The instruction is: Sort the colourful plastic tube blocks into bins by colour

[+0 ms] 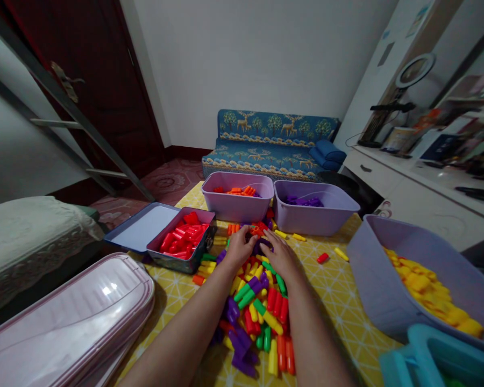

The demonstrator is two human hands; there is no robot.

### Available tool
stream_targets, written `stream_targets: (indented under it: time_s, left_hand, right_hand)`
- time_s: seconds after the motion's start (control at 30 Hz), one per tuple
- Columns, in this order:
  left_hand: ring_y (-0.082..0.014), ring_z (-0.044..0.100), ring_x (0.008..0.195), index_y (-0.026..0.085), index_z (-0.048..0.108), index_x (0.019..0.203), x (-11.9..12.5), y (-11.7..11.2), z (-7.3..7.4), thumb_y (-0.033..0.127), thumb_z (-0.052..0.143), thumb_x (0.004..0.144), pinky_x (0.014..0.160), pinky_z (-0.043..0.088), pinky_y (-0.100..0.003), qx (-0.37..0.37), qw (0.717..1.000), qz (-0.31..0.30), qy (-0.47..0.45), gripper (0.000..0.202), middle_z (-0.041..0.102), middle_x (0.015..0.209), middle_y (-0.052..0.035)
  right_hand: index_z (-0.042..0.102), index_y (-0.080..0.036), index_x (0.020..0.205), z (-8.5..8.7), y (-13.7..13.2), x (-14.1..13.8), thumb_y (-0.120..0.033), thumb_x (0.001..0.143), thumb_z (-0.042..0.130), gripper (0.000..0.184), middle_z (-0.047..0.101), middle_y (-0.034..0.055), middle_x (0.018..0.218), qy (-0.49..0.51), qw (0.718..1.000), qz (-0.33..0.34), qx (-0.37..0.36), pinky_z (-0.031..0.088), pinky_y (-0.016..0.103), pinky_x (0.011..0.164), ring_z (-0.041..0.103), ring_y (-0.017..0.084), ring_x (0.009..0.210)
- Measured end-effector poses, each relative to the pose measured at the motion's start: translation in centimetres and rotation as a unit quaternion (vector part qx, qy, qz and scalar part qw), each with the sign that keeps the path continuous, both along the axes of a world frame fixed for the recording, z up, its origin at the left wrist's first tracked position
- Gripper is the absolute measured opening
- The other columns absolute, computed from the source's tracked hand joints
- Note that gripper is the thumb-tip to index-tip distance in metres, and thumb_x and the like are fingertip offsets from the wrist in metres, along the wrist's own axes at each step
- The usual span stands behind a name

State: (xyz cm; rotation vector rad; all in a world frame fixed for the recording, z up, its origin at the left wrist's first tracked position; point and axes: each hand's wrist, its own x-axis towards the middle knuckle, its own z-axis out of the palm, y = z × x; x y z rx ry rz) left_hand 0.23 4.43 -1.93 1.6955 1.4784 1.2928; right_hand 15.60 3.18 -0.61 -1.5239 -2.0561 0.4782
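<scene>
My left hand (240,248) and my right hand (281,255) meet over the far part of a heap of coloured plastic building pieces (248,282). Between them lie dark purple plastic pieces (261,246), and the fingers of both hands curl round these. Fingertips partly hide how many there are. Just beyond my fingers are red pieces (259,227). Red, yellow, green, orange and purple tubes lie mixed in the heap between my forearms, some joined side by side.
Lilac bins hold orange pieces (242,191), purple pieces (304,201) and yellow pieces (431,293). An open tin box (173,263) at left contains red pieces. Pale pink lids (72,317) lie front left; a turquoise container (423,349) stands front right. Yellow patterned cloth (326,301) covers the table.
</scene>
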Motion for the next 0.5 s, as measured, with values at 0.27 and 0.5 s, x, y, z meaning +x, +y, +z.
stream_targets:
  time_s: [0.27,0.5]
  left_hand:
    - [-0.0187,0.066,0.085,0.017,0.066,0.099,0.4,-1.1,2.3,0.022,0.06,0.081,0.077,0.05,-0.029,0.077,0.991,0.057,0.088,0.02,0.071,0.093,-0.0065]
    - [-0.0211,0.065,0.094,0.017,0.067,0.106,-2.1,2.4,10.4,0.025,0.057,0.084,0.084,0.048,-0.03,0.169,0.948,0.19,0.193,0.026,0.072,0.102,-0.0086]
  right_hand:
    - [0.05,-0.02,0.135,0.7,0.0,-0.1,-0.034,0.09,0.049,0.047,0.055,0.0113,0.135,-0.039,0.997,-0.053,-0.033,0.039,0.038,0.104,0.05,0.025,0.127]
    - [0.054,-0.023,0.13,0.1,0.2,0.0,-0.036,0.089,0.052,0.043,0.062,0.0094,0.126,-0.01,0.998,-0.057,-0.027,0.041,0.035,0.099,0.056,0.022,0.118]
